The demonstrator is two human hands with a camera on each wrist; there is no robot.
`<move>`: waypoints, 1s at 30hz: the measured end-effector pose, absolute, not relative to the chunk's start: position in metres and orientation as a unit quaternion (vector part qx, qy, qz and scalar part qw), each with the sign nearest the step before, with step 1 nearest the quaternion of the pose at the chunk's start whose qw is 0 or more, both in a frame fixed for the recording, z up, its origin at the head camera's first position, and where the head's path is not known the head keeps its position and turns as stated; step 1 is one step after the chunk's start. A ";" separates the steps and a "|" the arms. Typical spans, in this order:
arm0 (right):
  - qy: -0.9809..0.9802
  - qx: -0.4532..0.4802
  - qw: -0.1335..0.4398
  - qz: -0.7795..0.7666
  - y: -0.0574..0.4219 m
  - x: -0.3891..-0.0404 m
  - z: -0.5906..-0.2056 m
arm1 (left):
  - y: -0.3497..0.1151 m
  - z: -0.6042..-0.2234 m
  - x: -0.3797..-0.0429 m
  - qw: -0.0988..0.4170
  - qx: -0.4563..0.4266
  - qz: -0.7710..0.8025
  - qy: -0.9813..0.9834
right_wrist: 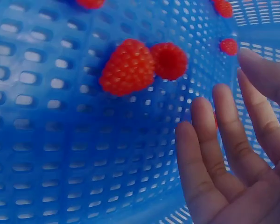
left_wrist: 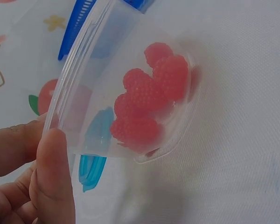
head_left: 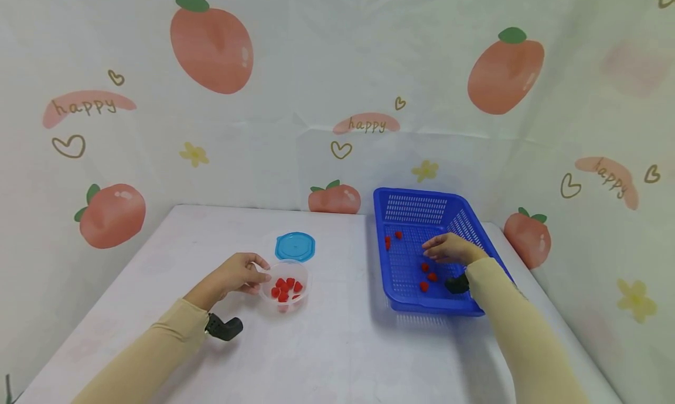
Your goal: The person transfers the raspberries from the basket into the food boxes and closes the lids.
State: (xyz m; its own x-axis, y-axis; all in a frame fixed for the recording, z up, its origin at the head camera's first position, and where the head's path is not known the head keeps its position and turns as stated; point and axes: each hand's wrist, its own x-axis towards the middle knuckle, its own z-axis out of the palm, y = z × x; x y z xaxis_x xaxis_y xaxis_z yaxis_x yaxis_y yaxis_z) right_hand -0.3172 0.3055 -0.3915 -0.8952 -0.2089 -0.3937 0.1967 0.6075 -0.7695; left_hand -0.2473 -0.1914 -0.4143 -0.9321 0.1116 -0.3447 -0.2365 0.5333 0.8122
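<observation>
My left hand (head_left: 239,277) pinches the rim of a clear plastic tub (left_wrist: 91,70) between thumb and fingers. Several raspberries (left_wrist: 147,95) lie at the bottom of that tub, which stands on the table. Over the blue basket (head_left: 387,275), my right hand (head_left: 447,249) hovers with its fingers (right_wrist: 231,126) spread fairly straight and nothing held between them. Loose raspberries (right_wrist: 128,67) are scattered on the basket floor, some near the hand and others by the left wall. One raspberry (right_wrist: 216,120) is mostly hidden behind the fingers in the right wrist view.
A blue lid (head_left: 295,246) lies on the white table (head_left: 337,345) just behind the tub. Beyond the table's back edge hangs a printed cloth (head_left: 295,70) with fruit patterns. The basket's raised walls surround the right hand's space.
</observation>
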 end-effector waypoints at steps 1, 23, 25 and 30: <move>0.868 0.001 0.233 -0.439 0.305 -0.317 -0.391 | -0.192 -0.414 -0.247 0.181 -0.033 0.481 0.857; 0.899 0.028 0.280 -0.336 0.293 -0.315 -0.392 | -0.191 -0.413 -0.247 0.181 -0.029 0.481 0.857; 0.896 0.031 0.285 -0.340 0.293 -0.315 -0.392 | -0.191 -0.413 -0.247 0.180 -0.029 0.479 0.858; 0.887 0.033 0.298 -0.351 0.293 -0.317 -0.395 | -0.191 -0.414 -0.247 0.181 -0.031 0.480 0.858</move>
State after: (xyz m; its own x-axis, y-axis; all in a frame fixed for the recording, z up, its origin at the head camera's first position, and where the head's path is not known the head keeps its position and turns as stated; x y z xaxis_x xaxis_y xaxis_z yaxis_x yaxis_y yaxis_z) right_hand -0.3168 0.2927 -0.3952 -0.8205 -0.1502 -0.5516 0.2679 0.7513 -0.6031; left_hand -0.2470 -0.1906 -0.4137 -0.9329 0.1208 -0.3393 -0.2261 0.5368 0.8128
